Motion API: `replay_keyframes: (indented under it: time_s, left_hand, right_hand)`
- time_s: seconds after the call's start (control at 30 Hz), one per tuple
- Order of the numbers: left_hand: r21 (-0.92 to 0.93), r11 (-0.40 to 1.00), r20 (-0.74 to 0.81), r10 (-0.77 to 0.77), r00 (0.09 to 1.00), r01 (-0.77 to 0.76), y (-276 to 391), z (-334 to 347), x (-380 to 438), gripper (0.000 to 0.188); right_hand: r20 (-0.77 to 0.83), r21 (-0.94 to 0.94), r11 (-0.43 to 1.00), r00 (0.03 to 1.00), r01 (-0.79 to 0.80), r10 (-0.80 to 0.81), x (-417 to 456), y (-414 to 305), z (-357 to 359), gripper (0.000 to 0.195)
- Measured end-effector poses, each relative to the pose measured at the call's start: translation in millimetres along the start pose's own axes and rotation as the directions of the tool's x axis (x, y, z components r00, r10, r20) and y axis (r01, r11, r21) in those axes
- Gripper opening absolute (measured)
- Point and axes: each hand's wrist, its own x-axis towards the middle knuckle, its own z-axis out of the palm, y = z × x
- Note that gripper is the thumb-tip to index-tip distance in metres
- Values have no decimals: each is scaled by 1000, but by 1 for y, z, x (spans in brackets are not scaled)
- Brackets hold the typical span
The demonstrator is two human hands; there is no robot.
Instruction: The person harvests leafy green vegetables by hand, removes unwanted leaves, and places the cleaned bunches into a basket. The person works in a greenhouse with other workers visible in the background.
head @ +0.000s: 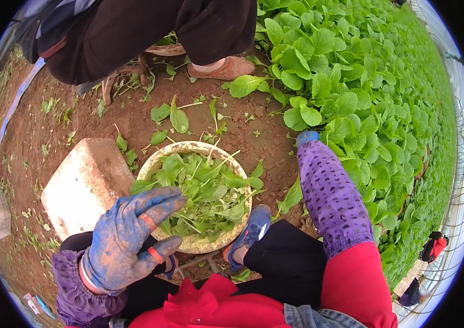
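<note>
My left hand, in a muddy blue glove with orange bands on the fingers, hovers at the near left of a round basin. Its fingers and thumb are apart with nothing between them. Picked green leaves heap up inside the basin, a few hanging over its rim. My right hand reaches to the edge of a dense bed of leafy green plants. Only a bit of its blue glove shows beyond the purple sleeve cover; leaves hide the fingers.
A pale foam block stands left of the basin. Ahead, another person in dark trousers sits on a low wooden stool, one muddy shoe beside the plants. Loose leaves litter the brown soil. Plastic sheeting curves along the right.
</note>
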Motion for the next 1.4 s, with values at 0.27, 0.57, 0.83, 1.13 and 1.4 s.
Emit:
replay_keyframes:
  time_s: [0.27,0.57,0.83,1.13,1.4]
  left_hand:
    - [29,997,-67,74,995,-72,-4,18,-6,48]
    - [-69,985,-346,125,930,-158,-16,33,4,35]
    - [-125,992,-402,-39,915,-13,10,48,-10,56]
    - [-419,902,-391,-80,917,-100,-12,54,-26,48]
    - [-719,691,-72,33,997,-75,-14,53,-48,40]
  right_hand:
    - [-55,186,981,997,61,-51,-36,24,-16,37]
    - [-629,760,-473,689,446,-361,-194,8,-173,24]
    - [-592,538,-777,802,328,-72,-310,-78,-249,25]
    - [-692,265,-906,719,331,61,-330,-114,-280,45]
    - [-630,501,-633,750,590,200,-295,-100,-273,40]
